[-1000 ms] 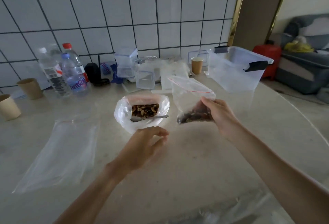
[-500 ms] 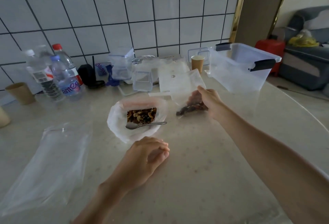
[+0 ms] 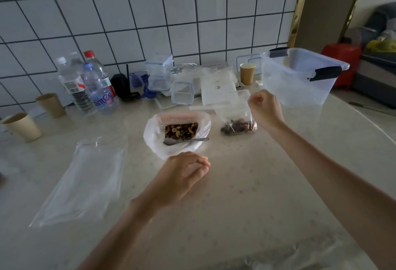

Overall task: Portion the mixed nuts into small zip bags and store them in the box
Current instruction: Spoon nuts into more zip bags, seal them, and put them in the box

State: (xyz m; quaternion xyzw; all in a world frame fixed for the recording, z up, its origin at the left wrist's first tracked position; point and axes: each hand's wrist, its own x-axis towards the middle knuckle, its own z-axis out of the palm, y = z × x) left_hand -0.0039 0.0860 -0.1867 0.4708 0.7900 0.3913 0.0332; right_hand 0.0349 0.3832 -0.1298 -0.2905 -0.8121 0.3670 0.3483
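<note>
Step in hand: one small zip bag [image 3: 237,123] of nuts lay portioned on the worktop [image 3: 246,194], apparently set down and not yet boxed.
Next move: likely sealing its strip, then carrying it into the clear box [image 3: 300,81] behind it on the right.
Right hand [image 3: 264,109]: raised just above the bag, fingers curled loosely, holding nothing I could make out.
Left hand [image 3: 182,175]: hovering near the nut supply, fingers curled inward, empty.
Nut supply: the big open bag [image 3: 154,134] sat mid-worktop, a spoon [image 3: 185,140] lying in it.
Spare bag: a flat empty zip bag [image 3: 85,179] lay to the left.
</note>
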